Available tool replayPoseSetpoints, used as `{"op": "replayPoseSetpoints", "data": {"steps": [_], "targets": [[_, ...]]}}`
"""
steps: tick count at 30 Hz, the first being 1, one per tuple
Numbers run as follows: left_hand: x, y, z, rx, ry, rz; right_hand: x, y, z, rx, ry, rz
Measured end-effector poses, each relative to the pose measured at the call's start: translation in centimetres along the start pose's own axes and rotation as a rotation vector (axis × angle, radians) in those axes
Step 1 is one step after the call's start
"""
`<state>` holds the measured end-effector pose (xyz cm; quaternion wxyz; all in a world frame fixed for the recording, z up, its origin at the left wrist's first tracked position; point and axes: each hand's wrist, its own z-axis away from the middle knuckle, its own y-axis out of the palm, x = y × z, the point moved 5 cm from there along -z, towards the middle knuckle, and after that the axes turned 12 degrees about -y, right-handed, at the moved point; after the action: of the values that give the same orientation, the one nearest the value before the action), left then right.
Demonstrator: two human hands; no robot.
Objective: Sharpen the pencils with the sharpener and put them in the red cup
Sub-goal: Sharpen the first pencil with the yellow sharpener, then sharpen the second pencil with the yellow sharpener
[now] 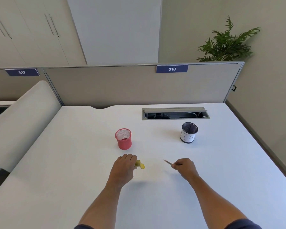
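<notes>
White desk (pixel 73 162), notch cut in its far edge. Cable tray (pixel 175 114) recessed near the back, lid tipped up, cables visible inside. Black mesh cup (pixel 189 132) stands upright in front of the tray, wrapped in white paper hand-lettered "BIN". Beige partition panel (pixel 122 86) behind the desk, blue tag "018" (pixel 172 69) on its top edge; neighbouring panel carries tag "017" (pixel 22 72). Curved white divider (pixel 23 121) along the desk's left side. Potted fern-like plant (pixel 226 43) behind the partition, right. Cabinet doors (pixel 23 30) with long bar handles, back left.
</notes>
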<state>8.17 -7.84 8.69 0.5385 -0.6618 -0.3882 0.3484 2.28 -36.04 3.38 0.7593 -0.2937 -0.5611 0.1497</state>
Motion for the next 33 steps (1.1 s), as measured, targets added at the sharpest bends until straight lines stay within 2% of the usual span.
{"op": "replayPoseSetpoints", "data": {"steps": [11,17,33], "targets": [[0.6,0.5,-0.2,-0.005,-0.016,0.01,-3.5,-0.8,1.6,-0.217,0.269,0.072],[1.4,1.0,-0.2,0.003,-0.041,0.015,-4.7,-0.5,2.2,-0.202,0.339,0.108],[1.9,2.6,-0.6,0.008,-0.024,0.037,-5.7,-0.3,1.2,-0.198,0.342,0.026]]}}
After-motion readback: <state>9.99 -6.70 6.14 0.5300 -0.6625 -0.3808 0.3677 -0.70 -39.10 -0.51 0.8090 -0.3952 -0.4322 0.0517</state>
